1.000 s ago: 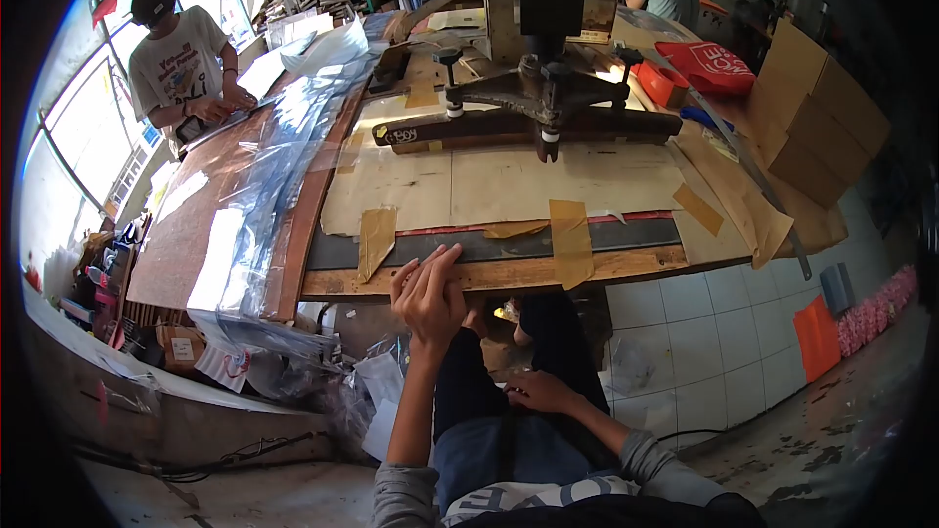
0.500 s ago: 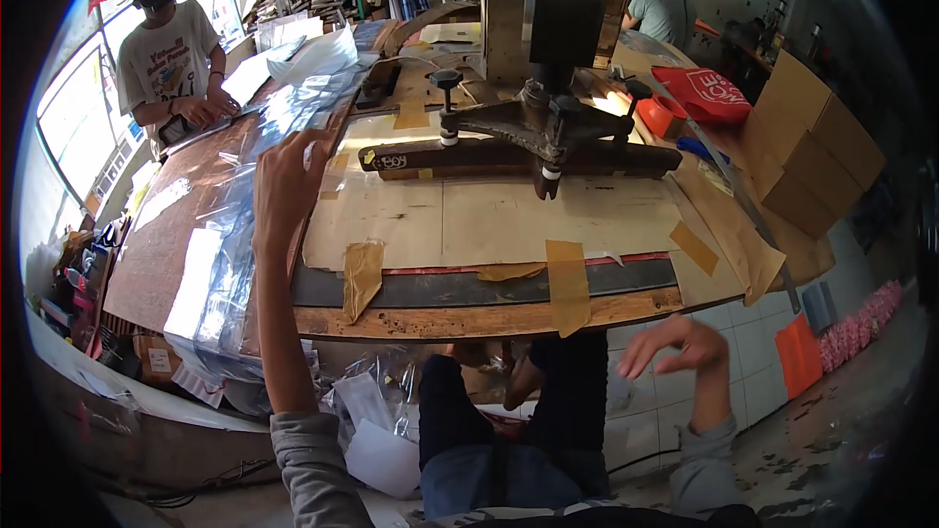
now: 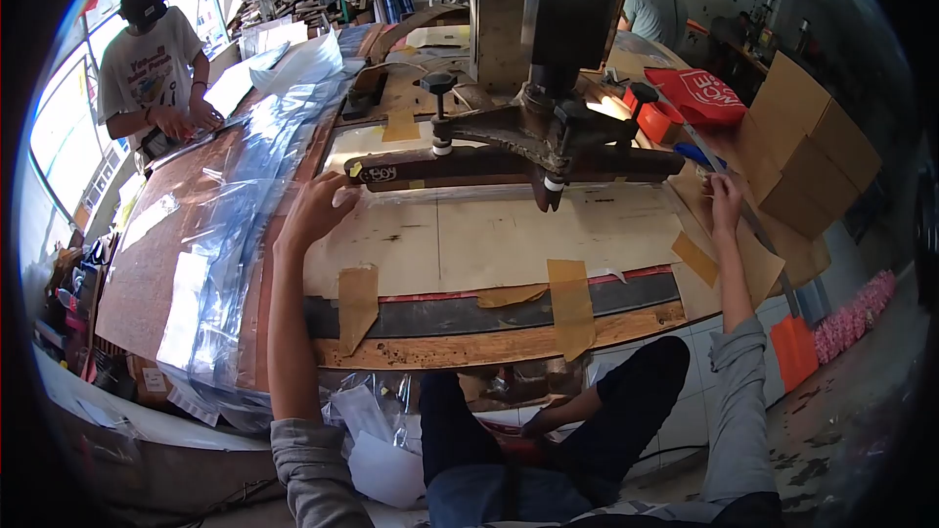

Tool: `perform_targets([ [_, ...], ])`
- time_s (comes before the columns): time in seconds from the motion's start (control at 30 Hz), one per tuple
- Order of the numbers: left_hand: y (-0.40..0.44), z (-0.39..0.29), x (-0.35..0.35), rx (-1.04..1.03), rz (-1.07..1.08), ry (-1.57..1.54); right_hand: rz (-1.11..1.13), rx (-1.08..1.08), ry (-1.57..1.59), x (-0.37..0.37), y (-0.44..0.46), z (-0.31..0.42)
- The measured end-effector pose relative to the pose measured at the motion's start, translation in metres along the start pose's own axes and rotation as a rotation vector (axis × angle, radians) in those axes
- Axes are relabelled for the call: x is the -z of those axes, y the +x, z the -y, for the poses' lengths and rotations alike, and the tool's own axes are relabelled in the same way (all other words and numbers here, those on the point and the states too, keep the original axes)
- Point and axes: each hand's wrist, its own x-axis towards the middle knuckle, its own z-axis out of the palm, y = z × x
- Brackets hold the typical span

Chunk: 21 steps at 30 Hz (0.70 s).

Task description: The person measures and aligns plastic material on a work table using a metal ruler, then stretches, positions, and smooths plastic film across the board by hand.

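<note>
My left hand (image 3: 318, 207) is at the left end of the long dark press bar (image 3: 469, 168), its thumb and fingers closed on the edge of a clear plastic sheet (image 3: 411, 198). Beyond the bar's right end, my right hand (image 3: 725, 200) pinches with its fingertips, where the thin sheet seems to reach; the film is hard to make out there. The sheet lies along the bar's near side, over a pale board (image 3: 509, 240) fixed with brown tape (image 3: 571, 308). Above the bar stands a black metal press head (image 3: 548, 127) with adjusting knobs.
A stack of clear plastic (image 3: 225, 264) covers the table's left side. Right of the press are a red bag (image 3: 696, 95), an orange tape holder (image 3: 661, 123), a metal ruler (image 3: 763, 225) and a cardboard box (image 3: 807, 132). One person (image 3: 152, 68) works at left, another (image 3: 653, 10) behind.
My right hand has risen from beside my lap to the bar's right end, its fingers now pinched. My left hand has come down to the bar's left end. My right knee has swung outward.
</note>
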Motion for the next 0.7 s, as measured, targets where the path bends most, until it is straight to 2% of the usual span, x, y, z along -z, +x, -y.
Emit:
perform_targets([
  [0.07,-0.002,-0.001,0.004,-0.013,0.005,-0.013,0.042,0.107,-0.207,-0.004,-0.007,-0.005],
  [0.17,-0.003,0.002,0.004,-0.007,-0.009,-0.004,0.144,0.173,-0.477,-0.009,-0.025,0.025],
  [0.4,-0.003,0.002,0.010,0.052,-0.006,0.077,0.244,0.263,-0.454,-0.017,-0.040,0.054],
  [0.53,-0.003,0.001,0.017,0.098,0.017,-0.045,0.261,0.269,-0.460,-0.019,-0.041,0.060],
  [0.7,-0.002,-0.010,0.031,0.159,0.122,-0.042,0.273,0.348,-0.491,-0.020,-0.047,0.065],
])
